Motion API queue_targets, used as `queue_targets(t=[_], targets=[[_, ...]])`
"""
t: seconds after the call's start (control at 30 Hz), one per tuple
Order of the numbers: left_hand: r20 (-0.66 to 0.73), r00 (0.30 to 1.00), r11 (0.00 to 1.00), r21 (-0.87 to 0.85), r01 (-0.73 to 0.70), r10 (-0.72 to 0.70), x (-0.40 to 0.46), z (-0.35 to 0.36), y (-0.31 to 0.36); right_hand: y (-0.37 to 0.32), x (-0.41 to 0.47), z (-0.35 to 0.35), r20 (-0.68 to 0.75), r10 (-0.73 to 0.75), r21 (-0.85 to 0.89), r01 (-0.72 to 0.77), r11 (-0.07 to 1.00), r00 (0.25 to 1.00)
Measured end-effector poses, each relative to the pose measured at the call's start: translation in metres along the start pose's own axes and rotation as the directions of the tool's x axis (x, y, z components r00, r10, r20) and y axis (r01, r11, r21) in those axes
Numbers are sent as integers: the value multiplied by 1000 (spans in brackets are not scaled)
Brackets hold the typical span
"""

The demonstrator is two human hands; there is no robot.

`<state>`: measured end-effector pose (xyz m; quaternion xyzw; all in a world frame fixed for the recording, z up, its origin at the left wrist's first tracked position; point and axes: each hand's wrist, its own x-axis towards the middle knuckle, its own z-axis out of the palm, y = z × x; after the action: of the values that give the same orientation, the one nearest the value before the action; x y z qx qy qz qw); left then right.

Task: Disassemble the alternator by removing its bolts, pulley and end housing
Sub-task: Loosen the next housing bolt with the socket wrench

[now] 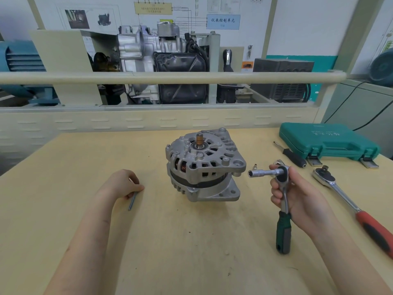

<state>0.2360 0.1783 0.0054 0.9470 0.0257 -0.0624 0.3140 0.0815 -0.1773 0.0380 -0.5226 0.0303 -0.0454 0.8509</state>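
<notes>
1. Silver alternator [204,165] sits mid-frame on the wooden table [148,241], shaft [199,141] pointing up, no pulley on it.
2. Your left hand [125,183], left of centre, has its fingers curled down onto a long bolt [132,201] lying on the table, pinching its top end.
3. Your right hand [295,190], right of the alternator, grips a green-handled ratchet [284,209], its socket extension [264,173] pointing at the housing but not touching.
4. A red-handled ratchet [357,209] lies lower right, a screwdriver [292,155] and closed green tool case [327,140] upper right.
</notes>
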Motion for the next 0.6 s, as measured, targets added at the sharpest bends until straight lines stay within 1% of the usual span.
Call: queue_targets(t=[0.17,0.33,0.37,0.43,0.47,0.5,0.53,0.57,0.6], targets=[[9,1000,1000,-4,6,-6,0,0,2,-1,0,1,-3,0,-4,0,1000,1000],[15,999,998,45,39,-40,-4,-2,8,-1,0,1,-3,4,5,-4,1000,1000],[-24,999,998,62,25,-24,-5,-2,10,-1,0,1,-4,5,4,-5,1000,1000],[-188,980,996,66,-60,72,-6,-1,14,-1,0,0,-4,7,1,-7,1000,1000],[-271,955,992,-4,-127,122,-8,0,19,-1,0,-1,-3,6,1,-6,1000,1000],[-331,933,971,-137,-198,143,-10,0,26,-1,0,-1,-2,4,2,-4,1000,1000],[-351,926,914,-315,-254,136,-12,2,36,-2,0,-1,0,0,1,0,1000,1000],[-324,937,823,-492,-284,129,-15,5,48,-2,-1,0,2,-4,-1,4,1000,1000],[-266,953,725,-628,-284,143,-19,9,61,-2,-1,1,3,-7,-4,7,1000,1000]])
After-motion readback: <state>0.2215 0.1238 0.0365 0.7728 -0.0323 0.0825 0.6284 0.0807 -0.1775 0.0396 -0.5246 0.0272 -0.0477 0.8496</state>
